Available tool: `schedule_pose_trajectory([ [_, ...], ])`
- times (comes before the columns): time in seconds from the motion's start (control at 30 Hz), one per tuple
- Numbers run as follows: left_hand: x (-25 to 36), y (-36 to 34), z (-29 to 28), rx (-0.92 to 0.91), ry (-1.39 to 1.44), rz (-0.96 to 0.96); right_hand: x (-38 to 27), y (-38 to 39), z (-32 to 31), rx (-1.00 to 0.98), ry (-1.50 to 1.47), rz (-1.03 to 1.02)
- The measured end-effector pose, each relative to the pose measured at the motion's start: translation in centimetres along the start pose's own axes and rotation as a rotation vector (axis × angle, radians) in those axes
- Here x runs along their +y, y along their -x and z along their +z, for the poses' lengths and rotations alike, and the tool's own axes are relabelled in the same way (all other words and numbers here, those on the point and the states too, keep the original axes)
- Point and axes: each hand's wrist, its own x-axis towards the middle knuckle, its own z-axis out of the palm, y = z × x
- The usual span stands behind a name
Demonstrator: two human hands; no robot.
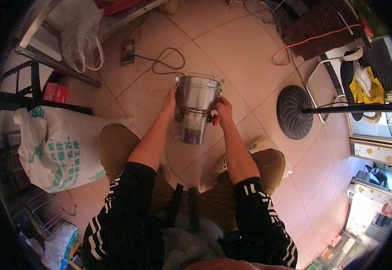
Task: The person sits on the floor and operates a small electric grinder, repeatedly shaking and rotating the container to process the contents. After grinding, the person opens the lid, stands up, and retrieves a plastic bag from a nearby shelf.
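Observation:
A cylindrical stainless-steel machine (198,94), with a wire handle, side latches and a red knob (214,119), is upright between my bent legs in the middle of the view. My left hand (170,101) grips its left side, fingers partly hidden behind it. On the other side my right hand (223,107) holds it just above the red knob, its fingers curled against the metal. A dark cord (169,63) loops on the tiled floor behind the machine, leading from a small green and black object (127,53).
A white printed sack (61,153) leans at my left, near metal frames, a red box (55,92) and a hanging plastic bag (76,40). A black pedestal base (294,110), a chair with a yellow bag (367,90) and an orange cable (315,40) are at the right.

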Motion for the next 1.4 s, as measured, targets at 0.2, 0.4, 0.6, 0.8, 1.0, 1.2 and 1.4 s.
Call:
schedule_pose_trajectory([
  [0.2,1.3,2.6,-0.2,-0.02,0.089,0.026,-3.2,3.0,-0.7,-0.006,-0.003,0.08],
  [0.4,2.1,4.9,-0.9,0.01,0.083,0.092,-3.9,5.1,-2.0,-0.036,-0.129,0.081],
  [0.6,2.5,7.5,-3.1,-0.015,-0.188,0.259,-3.9,7.9,-4.2,-0.16,-0.301,0.156],
  [0.8,2.6,11.0,-4.6,-0.178,-0.152,0.162,-3.0,9.8,-5.5,-0.236,-0.188,0.229],
  [1.0,2.9,13.5,-5.5,-0.291,-0.398,0.023,-4.6,13.1,-5.6,-0.364,0.096,0.312],
  [1.2,1.6,14.6,-5.2,-0.294,-0.744,-0.032,-4.1,14.6,-5.3,-0.493,0.408,0.408],
  [1.4,-0.4,15.0,-4.9,-0.317,-0.651,-0.228,0.1,14.5,-5.1,-0.512,0.469,0.506],
])
